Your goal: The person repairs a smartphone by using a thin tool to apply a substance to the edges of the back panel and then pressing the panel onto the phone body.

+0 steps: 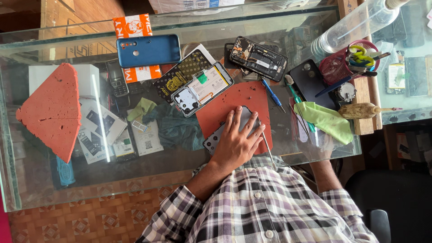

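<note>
Two hands are in my view. The left hand [237, 141] lies flat, fingers [245, 120] spread, pressing down on a grey phone [215, 140] that rests face down on a red work mat [234, 96] at the near edge of the glass tabletop [189, 189]. Its grip is wide and open, palm down on the phone's back rather than curled about it. The right hand [320, 146] sits under the glass at the near right edge; I see it only blurred through the pane, so I cannot tell how its grip stands or whether it holds anything. A thin metal rod [268, 150] lies just beside the left hand, between the two hands.

Past the fingers, on the mat's far edge, lies an opened phone [202, 89] showing its battery, tilted, touching a black and yellow patterned card [177, 74]. Further off sit a blue phone case [148, 50] and a second opened phone [258, 58] with bare circuitry. To the right of the mat are a blue-handled screwdriver [272, 94], a green-handled brush [299, 101], a black phone back [310, 81], a yellow-green cloth [326, 120] and a wooden-handled brush [362, 110]. A red mesh cup [335, 67] holds tools, near a clear plastic bottle [355, 22]. Well apart on the left, a red sponge block [54, 110] sits beneath the glass, with boxes and papers beside it.
</note>
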